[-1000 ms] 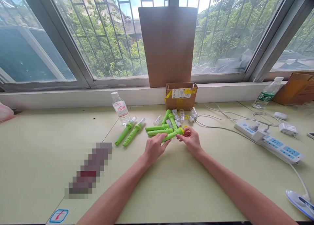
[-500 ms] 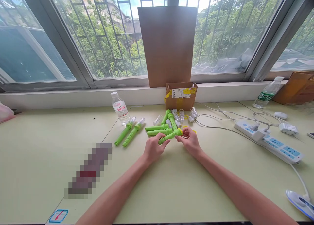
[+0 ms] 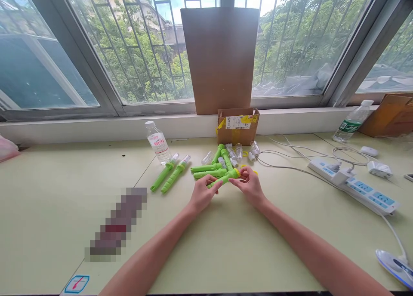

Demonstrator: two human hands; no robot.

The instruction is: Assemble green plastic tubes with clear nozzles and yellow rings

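Observation:
Fingers and thumb of my left hand are closed round the lower part of a green plastic tube with a ridged body. A yellow ring sits at its upper right end. There the fingertips of my right hand pinch around the ring; part of it is hidden by the fingers. Just behind my hands lie several loose green tubes, clear plastic caps and other yellow rings. To the left rest two green tubes with clear caps on, one of them a capped tube.
A small cardboard box stands behind the pile, a water bottle to its left. On the right are a power strip, cables and another bottle. A blurred dark object lies at the left.
The green tube and my left hand have shifted very slightly, and the left fingers have changed their hold a little. My right hand stays at the ring end.

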